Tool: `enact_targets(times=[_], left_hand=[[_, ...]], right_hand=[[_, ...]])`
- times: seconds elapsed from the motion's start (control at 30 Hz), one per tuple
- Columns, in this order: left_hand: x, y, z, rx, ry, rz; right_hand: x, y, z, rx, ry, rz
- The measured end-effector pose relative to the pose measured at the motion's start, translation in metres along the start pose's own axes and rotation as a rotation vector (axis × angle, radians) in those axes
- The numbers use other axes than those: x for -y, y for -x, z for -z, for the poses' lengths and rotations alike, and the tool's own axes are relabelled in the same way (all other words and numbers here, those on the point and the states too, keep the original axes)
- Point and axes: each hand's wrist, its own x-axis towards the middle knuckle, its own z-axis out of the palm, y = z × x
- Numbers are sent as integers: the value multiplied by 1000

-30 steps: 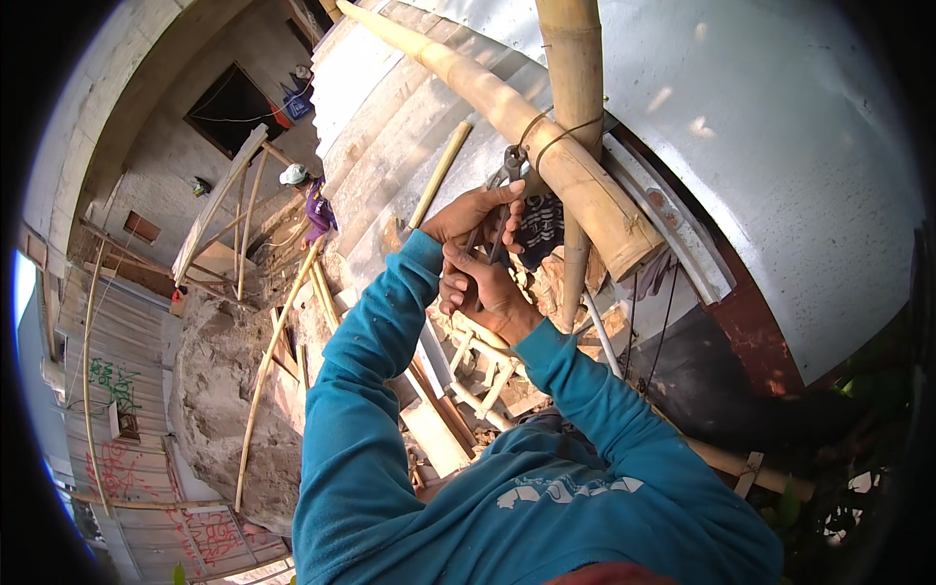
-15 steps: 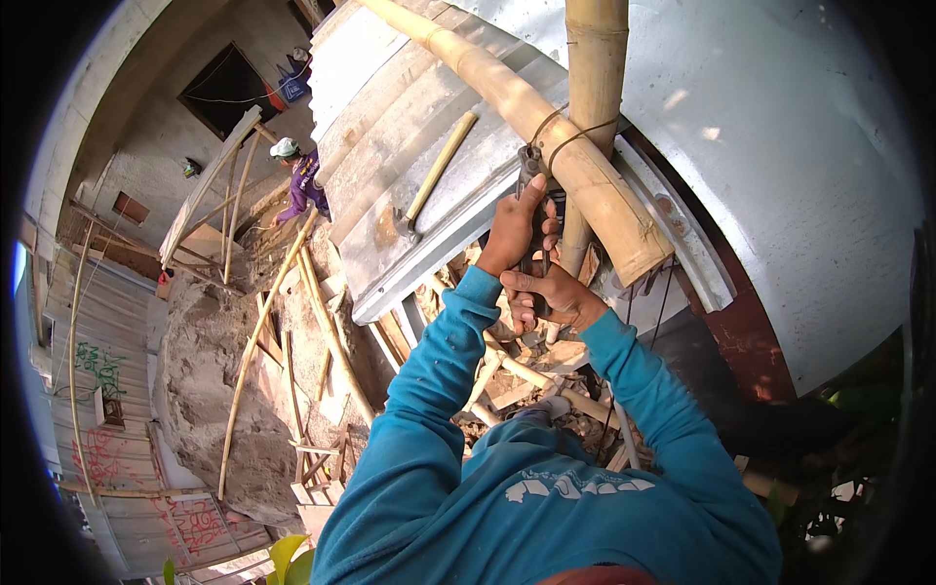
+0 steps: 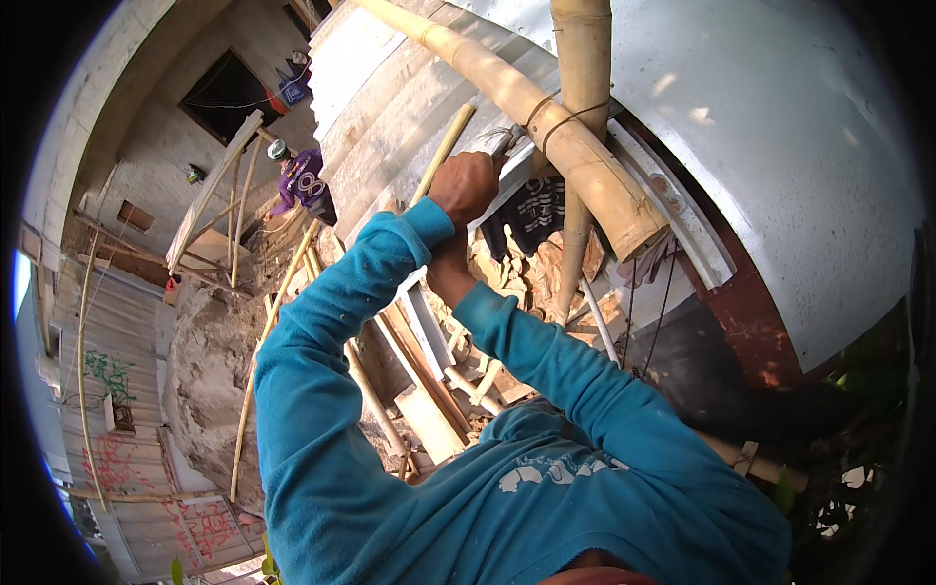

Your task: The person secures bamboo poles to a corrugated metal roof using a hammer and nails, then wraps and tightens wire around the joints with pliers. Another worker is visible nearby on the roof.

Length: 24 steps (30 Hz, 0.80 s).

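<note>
Head view: left hand fisted on pliers at 12 o'clock, twisting wire round bamboo joint; right hand hidden, grip can't tell; next prob. needs tighter twist

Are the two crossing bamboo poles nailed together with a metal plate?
No, thin wire wraps the slanted bamboo pole and upright bamboo pole where they cross.
</note>
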Motion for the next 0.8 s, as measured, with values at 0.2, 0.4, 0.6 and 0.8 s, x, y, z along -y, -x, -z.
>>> enact_targets(times=[0.2, 0.4, 0.6, 0.8], left_hand=[[-9, -2, 39, 507, 191, 161], [9, 13, -23, 614, 1521, 312], [-6, 18, -53, 658, 2074, 303], [-59, 25, -59, 281, 1925, 407]], right_hand=[[28, 21, -13, -21, 524, -26], [119, 56, 2, 336, 228, -492], [154, 57, 7, 317, 279, -666], [216, 53, 13, 371, 420, -842]])
